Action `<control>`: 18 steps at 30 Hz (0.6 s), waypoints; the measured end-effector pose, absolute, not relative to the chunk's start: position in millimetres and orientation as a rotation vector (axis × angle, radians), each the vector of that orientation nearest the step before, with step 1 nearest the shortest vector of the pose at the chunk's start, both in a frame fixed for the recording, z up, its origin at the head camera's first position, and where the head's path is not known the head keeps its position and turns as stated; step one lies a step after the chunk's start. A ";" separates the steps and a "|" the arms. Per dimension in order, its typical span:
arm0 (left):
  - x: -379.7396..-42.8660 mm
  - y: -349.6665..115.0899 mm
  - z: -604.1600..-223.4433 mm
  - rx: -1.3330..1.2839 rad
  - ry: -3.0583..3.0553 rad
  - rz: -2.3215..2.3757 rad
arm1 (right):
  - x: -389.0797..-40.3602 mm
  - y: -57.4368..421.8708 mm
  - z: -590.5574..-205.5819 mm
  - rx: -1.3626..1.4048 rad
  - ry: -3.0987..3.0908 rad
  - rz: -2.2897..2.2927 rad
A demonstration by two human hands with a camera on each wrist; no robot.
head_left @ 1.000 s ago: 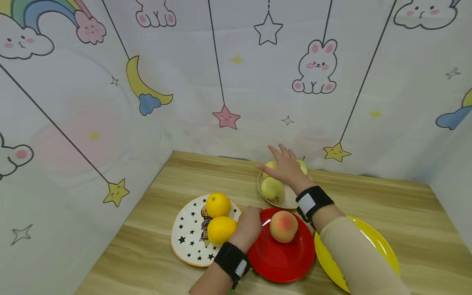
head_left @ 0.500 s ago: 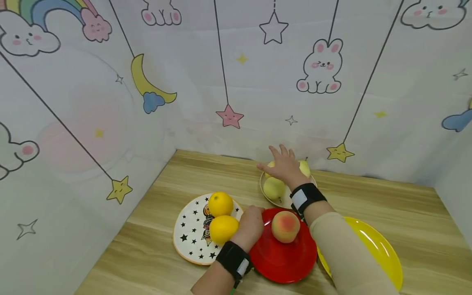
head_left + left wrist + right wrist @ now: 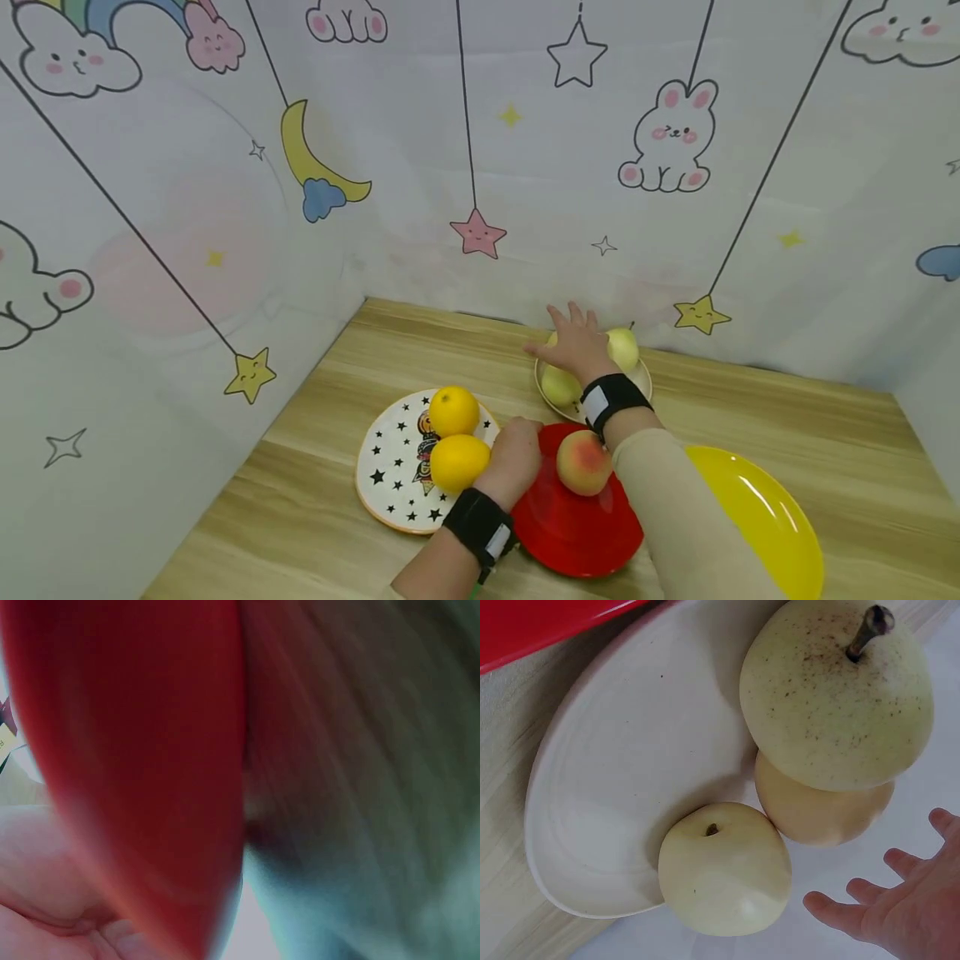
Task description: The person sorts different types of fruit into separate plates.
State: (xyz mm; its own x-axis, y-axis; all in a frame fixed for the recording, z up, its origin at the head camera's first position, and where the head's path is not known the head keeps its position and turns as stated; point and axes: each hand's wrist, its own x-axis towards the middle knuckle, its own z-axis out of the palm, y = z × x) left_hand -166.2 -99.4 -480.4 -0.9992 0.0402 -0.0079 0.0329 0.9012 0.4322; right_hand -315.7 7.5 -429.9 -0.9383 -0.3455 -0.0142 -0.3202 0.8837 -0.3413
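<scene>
Peach (image 3: 584,463) is sitting on the red plate (image 3: 577,533), toward its far side; left hand (image 3: 513,458) is gripping that plate's left rim, fingers curling in tight, tips hiding from the head camera; left wrist view is showing red surface close up and blurry, part of the hand lying at lower left; whether the rim is lifting off the wooden table (image 3: 315,517), cannot tell; right hand (image 3: 577,346) is hovering over the pale dish (image 3: 637,385) just beyond the red plate, fingers spreading wide, grip holding nothing; in the right wrist view its fingertips (image 3: 821,902) are standing apart from the fruit; whether the palm is touching any, cannot tell.

Dish is carrying a near pear (image 3: 561,387), a right-hand pear (image 3: 622,350) with its stem pointing up, and a yellowish-tan fruit (image 3: 825,814) partly hiding behind a pear; star-print plate (image 3: 411,457) is lying left of the red one, bearing a round yellow fruit (image 3: 453,411) and, just in front, a longer yellow fruit (image 3: 459,465), this one sitting right beside the left hand; yellow plate (image 3: 772,533) is lying to the right, partly hiding under the beige sleeve (image 3: 675,508); both wrists are wearing black bands (image 3: 477,527); cartoon-print backdrop (image 3: 420,167) is hanging behind.
</scene>
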 end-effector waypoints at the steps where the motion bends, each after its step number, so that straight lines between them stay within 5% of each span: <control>1: -166.5 -99.6 -480.0 0.058 3.044 0.690 | -316.6 7.9 -429.9 -0.524 2.973 -0.511; 18: -168.0 -97.0 -480.2 0.002 2.989 0.757 | -327.0 12.7 -437.7 -0.667 2.912 -0.478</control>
